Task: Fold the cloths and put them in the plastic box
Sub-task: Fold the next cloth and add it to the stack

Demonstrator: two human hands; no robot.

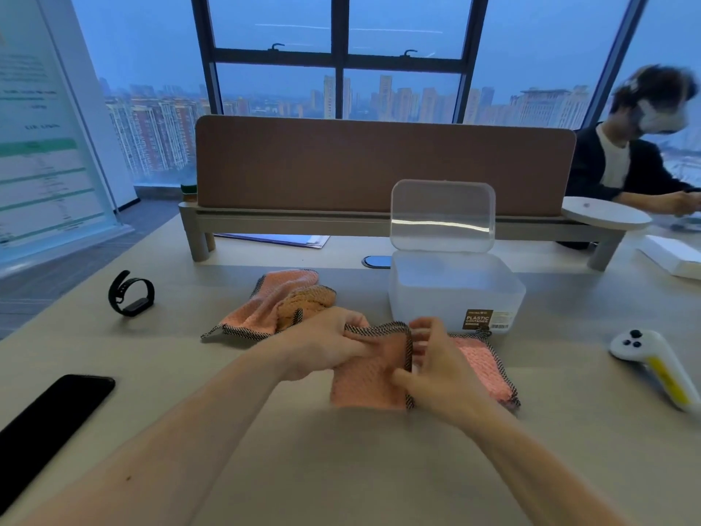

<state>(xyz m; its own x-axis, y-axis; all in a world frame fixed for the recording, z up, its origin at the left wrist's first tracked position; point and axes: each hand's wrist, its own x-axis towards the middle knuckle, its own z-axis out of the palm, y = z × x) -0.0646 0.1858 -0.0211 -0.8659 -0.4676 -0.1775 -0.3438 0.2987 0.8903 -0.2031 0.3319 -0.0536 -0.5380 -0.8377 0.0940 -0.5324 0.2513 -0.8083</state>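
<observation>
A pink cloth (370, 385) with a dark checked border lies half folded on the table in front of me. My left hand (326, 345) pinches its top edge. My right hand (436, 364) grips the raised, folded-over edge near the middle; part of the cloth spreads flat to its right. Two more cloths, one pink (261, 303) and one orange (307, 299), lie crumpled just behind my left hand. The clear plastic box (455, 294) stands behind my right hand with its lid (442, 216) hinged up.
A black phone (53, 423) lies at the front left and a black wristband (131, 294) further back. A white and yellow controller (656, 366) sits at the right. A desk divider (379, 165) on a shelf closes the back. Another person sits at the far right.
</observation>
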